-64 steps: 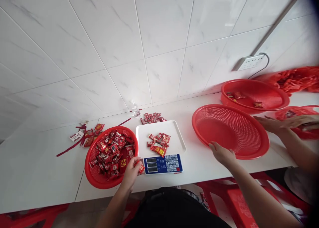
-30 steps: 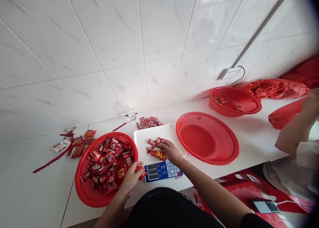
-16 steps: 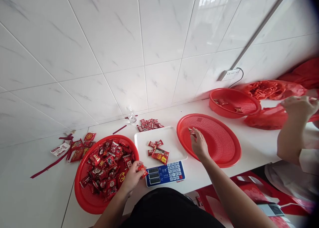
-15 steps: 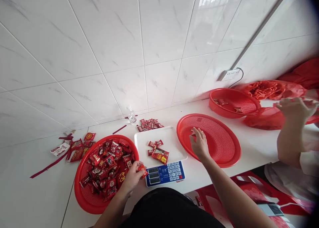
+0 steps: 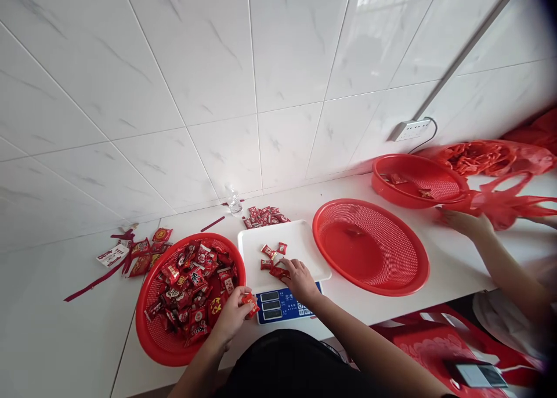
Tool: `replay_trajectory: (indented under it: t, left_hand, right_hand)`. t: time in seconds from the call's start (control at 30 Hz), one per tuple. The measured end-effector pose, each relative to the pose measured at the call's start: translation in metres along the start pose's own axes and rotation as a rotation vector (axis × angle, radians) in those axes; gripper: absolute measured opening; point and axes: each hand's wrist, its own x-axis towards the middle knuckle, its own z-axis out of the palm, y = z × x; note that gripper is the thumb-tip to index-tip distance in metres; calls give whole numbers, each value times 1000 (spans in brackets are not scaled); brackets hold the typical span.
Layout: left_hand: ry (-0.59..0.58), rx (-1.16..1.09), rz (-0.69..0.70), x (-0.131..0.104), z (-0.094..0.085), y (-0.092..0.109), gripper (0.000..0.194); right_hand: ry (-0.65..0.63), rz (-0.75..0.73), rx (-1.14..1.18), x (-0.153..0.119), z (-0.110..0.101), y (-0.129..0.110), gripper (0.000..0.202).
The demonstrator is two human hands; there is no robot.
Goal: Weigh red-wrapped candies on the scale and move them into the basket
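My left hand (image 5: 234, 315) pinches a small red-wrapped candy (image 5: 250, 305) between thumb and fingers, beside the right rim of a red basket (image 5: 147, 339) heaped with wrapped sweets. My right hand (image 5: 301, 281) reaches over the white tray (image 5: 314, 253) of a weighing scale, its fingers closed on a larger red candy packet (image 5: 278, 272) that they partly cover. Several small wrapped candies (image 5: 268, 251) lie on the tray by the fingertips. Part of the blue scale panel (image 5: 282, 310) is hidden under my right wrist.
Right of the scale stands a red basket (image 5: 420, 259); behind it is another (image 5: 378, 192) with a few packets. Candies (image 5: 264, 217) and a clear bottle (image 5: 233, 201) sit by the wall. At right, a co-worker's hands handle a red plastic bag (image 5: 500, 203).
My right hand has moved left from the right-hand basket to the packet on the scale tray. My left hand still holds its candy. The co-worker's hand has come lower, to the red bag.
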Motion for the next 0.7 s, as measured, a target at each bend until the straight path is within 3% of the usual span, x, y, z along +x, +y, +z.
replay_trajectory:
  t: [0.13,0.23,0.37,0.47,0.57,0.7]
  left_hand:
    - [-13,-7,-4,-1,1,-1,31]
    - [-12,5,-1,-2,2,4,33]
    - [-18,2,-5,0,4,10,34]
    - [-28,14,3,3,6,10,33]
    - [-38,24,12,4,6,9,32]
    - [-37,7,15,5,4,6,32]
  right_hand:
    - [71,22,207,2,-12,13,39]
    - [249,130,279,3,-37,39,37]
    - [522,355,173,3,-79,89,45]
    - [596,396,-2,5,-89,110,53]
    - [475,261,-84,12,-70,95,52]
    - [102,9,-79,28,-23,37,56]
